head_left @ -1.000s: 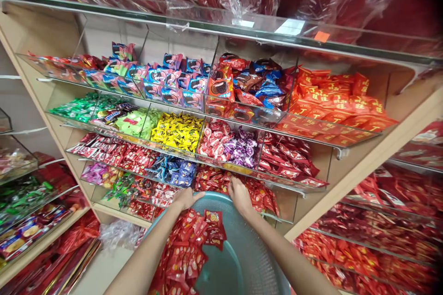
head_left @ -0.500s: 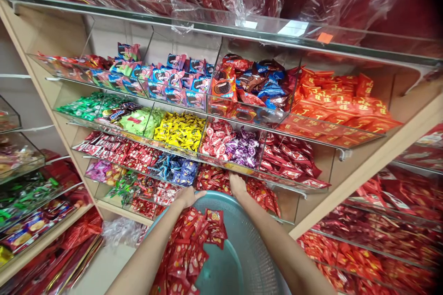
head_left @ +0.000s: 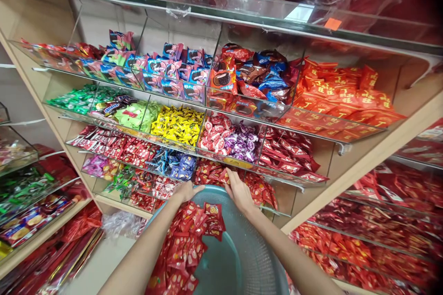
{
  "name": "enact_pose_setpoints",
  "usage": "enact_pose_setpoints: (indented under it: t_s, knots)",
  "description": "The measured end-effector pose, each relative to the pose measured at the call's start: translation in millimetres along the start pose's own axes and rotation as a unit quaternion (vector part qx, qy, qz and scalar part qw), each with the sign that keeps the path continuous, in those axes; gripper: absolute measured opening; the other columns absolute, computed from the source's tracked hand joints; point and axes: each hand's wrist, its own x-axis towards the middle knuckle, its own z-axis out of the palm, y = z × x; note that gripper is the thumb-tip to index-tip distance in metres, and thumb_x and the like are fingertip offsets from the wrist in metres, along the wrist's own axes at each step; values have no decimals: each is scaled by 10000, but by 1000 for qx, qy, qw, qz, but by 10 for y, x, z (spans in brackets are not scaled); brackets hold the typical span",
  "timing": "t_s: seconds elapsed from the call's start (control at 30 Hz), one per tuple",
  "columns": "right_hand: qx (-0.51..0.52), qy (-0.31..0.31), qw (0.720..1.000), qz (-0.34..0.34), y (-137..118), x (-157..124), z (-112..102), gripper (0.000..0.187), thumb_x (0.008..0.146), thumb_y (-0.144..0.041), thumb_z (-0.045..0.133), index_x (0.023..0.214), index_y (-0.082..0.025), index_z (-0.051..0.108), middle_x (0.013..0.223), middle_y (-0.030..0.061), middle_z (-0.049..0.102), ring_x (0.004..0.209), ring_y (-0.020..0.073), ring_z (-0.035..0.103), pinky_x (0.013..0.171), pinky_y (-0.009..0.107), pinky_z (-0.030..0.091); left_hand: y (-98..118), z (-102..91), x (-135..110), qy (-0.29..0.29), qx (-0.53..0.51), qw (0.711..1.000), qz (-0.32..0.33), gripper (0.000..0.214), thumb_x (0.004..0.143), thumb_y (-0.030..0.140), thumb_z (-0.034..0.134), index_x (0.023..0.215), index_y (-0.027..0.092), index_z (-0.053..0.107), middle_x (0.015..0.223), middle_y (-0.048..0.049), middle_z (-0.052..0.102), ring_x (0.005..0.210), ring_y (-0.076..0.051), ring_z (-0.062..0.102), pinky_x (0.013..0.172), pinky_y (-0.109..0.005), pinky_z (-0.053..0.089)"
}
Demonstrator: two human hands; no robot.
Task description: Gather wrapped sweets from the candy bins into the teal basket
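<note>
A teal plastic basin (head_left: 242, 258) sits tilted against the low shelf, with a heap of red sweet packets (head_left: 183, 249) on its left side. My left hand (head_left: 187, 191) grips the basin's far rim, fingers curled over the edge. My right hand (head_left: 238, 191) reaches past the rim into the shelf bin of red packets (head_left: 214, 173). It pinches a red packet (head_left: 224, 177) at the fingertips.
Clear acrylic bins (head_left: 242, 106) in tiers hold wrapped sweets: yellow (head_left: 178, 124), green, blue, purple and red. Orange-red packets (head_left: 346, 97) fill the upper right bin. Wooden shelf sides slope at left and right. Cellophane-wrapped red goods hang above.
My right hand drew back a little from the bin towards the basin rim with a red packet at its fingertips. The view shifted slightly downwards. My left hand stayed on the rim.
</note>
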Motion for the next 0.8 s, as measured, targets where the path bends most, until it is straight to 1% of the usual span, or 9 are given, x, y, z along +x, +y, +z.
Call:
enact_pose_setpoints:
  t_s: [0.07, 0.13, 0.2, 0.3, 0.4, 0.47, 0.57, 0.7, 0.8]
  knots:
    - [27, -5, 997, -66, -41, -89, 50, 517, 803, -265, 344, 1291, -209, 181, 1155, 77, 427, 978, 173, 468, 794, 262, 377, 5, 3, -6, 5, 0, 1000, -8, 772, 580, 777, 188, 799, 174, 619, 940, -148, 633, 860, -296, 580, 673, -340, 428]
    - [26, -45, 991, -122, -81, -151, 142, 499, 772, -287, 413, 1247, -194, 291, 1110, 78, 477, 1012, 185, 433, 864, 287, 330, 8, 7, -11, 8, 0, 1000, -15, 801, 570, 786, 170, 827, 172, 615, 945, -149, 632, 861, -292, 581, 671, -333, 431]
    - [2, -89, 985, -148, -121, -191, 245, 483, 743, -292, 466, 1203, -185, 365, 1060, 84, 513, 1002, 203, 428, 879, 314, 309, 6, 11, -10, 8, 3, 1000, -12, 822, 565, 791, 153, 843, 169, 613, 945, -149, 632, 864, -291, 580, 671, -332, 432]
    - [-44, -107, 982, -153, -175, -226, 357, 417, 738, -265, 478, 1143, -182, 430, 1007, 87, 531, 982, 222, 426, 852, 333, 318, 0, 20, -2, 9, 6, 1000, -8, 837, 560, 796, 148, 842, 162, 618, 949, -156, 631, 868, -297, 578, 672, -338, 431]
    - [-73, -108, 979, -155, -204, -241, 394, 266, 752, -252, 460, 1003, -186, 517, 942, 77, 541, 942, 221, 434, 822, 339, 329, -7, 31, 8, 10, 3, 1000, -12, 842, 554, 800, 149, 834, 161, 621, 941, -159, 632, 859, -298, 580, 663, -339, 432]
    - [-79, -110, 979, -152, -201, -245, 403, 216, 753, -264, 465, 943, -190, 538, 923, 72, 540, 930, 216, 433, 816, 337, 330, -10, 38, 13, 11, 0, 1000, -14, 840, 551, 802, 149, 831, 167, 622, 930, -154, 636, 851, -296, 583, 657, -337, 433]
    - [-68, -118, 979, -149, -164, -253, 440, 240, 742, -295, 491, 958, -201, 533, 939, 64, 532, 940, 211, 424, 817, 332, 328, -18, 50, 19, 14, -1, 1000, -13, 818, 558, 797, 161, 825, 178, 623, 931, -143, 638, 858, -296, 581, 661, -340, 431]
    - [-42, -142, 978, -145, -109, -282, 527, 317, 744, -313, 494, 1046, -218, 499, 992, 55, 518, 977, 215, 412, 837, 339, 314, -29, 63, 25, 18, -2, 1000, -8, 786, 574, 784, 177, 822, 185, 622, 949, -137, 635, 875, -294, 575, 682, -348, 427]
    - [-20, -138, 980, -142, -104, -285, 526, 334, 755, -363, 477, 1058, -220, 494, 1014, 58, 509, 984, 206, 415, 852, 332, 301, -29, 59, 23, 18, -2, 1000, -11, 801, 569, 787, 178, 841, 176, 619, 952, -143, 632, 867, -289, 579, 672, -334, 430]
